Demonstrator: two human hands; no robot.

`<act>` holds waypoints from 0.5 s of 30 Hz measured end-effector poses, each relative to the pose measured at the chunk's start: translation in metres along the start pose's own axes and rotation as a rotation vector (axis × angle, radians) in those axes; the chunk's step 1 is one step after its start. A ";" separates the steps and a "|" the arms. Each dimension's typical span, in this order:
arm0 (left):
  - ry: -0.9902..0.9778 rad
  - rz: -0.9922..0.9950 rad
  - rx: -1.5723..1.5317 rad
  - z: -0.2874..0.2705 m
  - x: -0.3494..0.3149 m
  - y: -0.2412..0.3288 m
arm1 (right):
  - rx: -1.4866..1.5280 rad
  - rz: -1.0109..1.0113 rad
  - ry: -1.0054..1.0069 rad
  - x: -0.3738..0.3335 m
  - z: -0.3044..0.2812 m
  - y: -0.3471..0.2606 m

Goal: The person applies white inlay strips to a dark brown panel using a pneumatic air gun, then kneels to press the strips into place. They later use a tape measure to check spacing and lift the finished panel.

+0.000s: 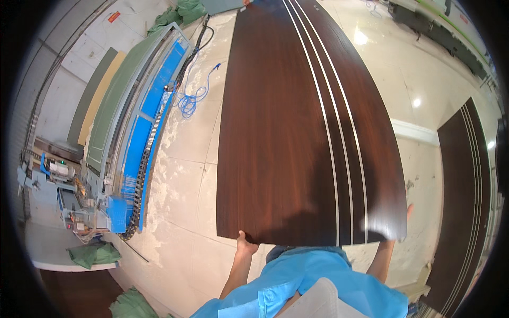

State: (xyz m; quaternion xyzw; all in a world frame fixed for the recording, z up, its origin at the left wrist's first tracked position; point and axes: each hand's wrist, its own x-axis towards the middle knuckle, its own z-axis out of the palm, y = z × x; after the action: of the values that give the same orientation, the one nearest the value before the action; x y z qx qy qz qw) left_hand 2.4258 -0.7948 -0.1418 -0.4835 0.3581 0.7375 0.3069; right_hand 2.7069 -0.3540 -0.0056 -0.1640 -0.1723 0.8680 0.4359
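A long dark brown wood-grain door panel [275, 132] with three pale metallic strips along its right side stretches away in front of me. My left hand [246, 245] grips its near edge close to the left corner, thumb on top and fingers hidden underneath. At the near right corner, my right hand [410, 211] holds the panel from the side; only its fingertips show past the edge, and the palm is hidden below. Another person's hand [246, 2] touches the panel's far left corner.
To the left stands a long blue and grey machine [140, 132] with a cable chain. A coiled blue air hose [188, 104] lies on the tiled floor. A similar dark panel [458, 212] stands at the right. Green cloths [94, 254] lie at the lower left.
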 end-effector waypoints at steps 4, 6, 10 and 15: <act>-0.158 0.022 -0.095 -0.005 -0.006 -0.088 | 0.068 -0.041 0.380 -0.011 -0.046 -0.062; -0.009 0.050 -0.075 -0.013 -0.013 -0.120 | -0.053 -0.053 0.391 -0.022 -0.071 -0.093; -0.051 0.036 -0.104 -0.025 -0.029 -0.162 | -0.198 -0.073 0.417 -0.028 -0.100 -0.125; -0.019 0.121 -0.017 -0.026 -0.020 -0.192 | -0.360 -0.001 0.378 -0.005 -0.109 -0.112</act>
State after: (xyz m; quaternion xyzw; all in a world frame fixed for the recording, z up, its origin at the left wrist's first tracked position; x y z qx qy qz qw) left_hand 2.5991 -0.7116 -0.1743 -0.4566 0.3775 0.7621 0.2611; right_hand 2.8357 -0.2779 -0.0518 -0.3983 -0.2395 0.7770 0.4246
